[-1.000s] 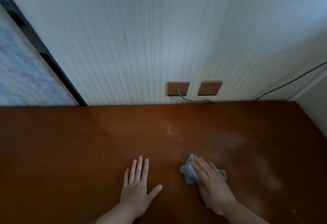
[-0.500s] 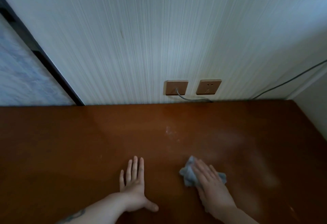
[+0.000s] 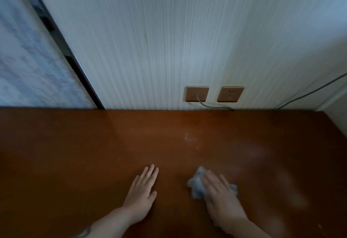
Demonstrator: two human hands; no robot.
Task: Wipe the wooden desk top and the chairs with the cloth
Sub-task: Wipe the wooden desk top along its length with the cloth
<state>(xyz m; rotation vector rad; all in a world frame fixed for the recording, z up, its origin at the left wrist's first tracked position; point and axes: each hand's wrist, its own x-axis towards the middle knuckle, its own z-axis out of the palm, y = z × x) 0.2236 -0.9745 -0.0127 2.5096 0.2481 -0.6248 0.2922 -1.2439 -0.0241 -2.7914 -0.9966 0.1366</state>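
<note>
The brown wooden desk top (image 3: 75,153) fills the lower half of the view. A crumpled grey-blue cloth (image 3: 196,186) lies on it at the lower centre-right. My right hand (image 3: 221,200) lies flat on the cloth with straight fingers and presses it to the wood; most of the cloth is hidden under the palm. My left hand (image 3: 142,192) rests flat on the desk a little to the left of the cloth, fingers together and straight. A small whitish smear (image 3: 190,140) marks the wood beyond the hands. No chair is in view.
A striped pale wall stands right behind the desk. Two tan wall sockets (image 3: 197,94) (image 3: 230,94) sit just above the desk's back edge, and a grey cable (image 3: 214,107) runs from the left one along that edge. A dark frame (image 3: 62,46) slants at the left.
My right hand and the cloth have stayed near the same spot, sliding slightly. My left hand has turned its fingers to the right and drawn its thumb in.
</note>
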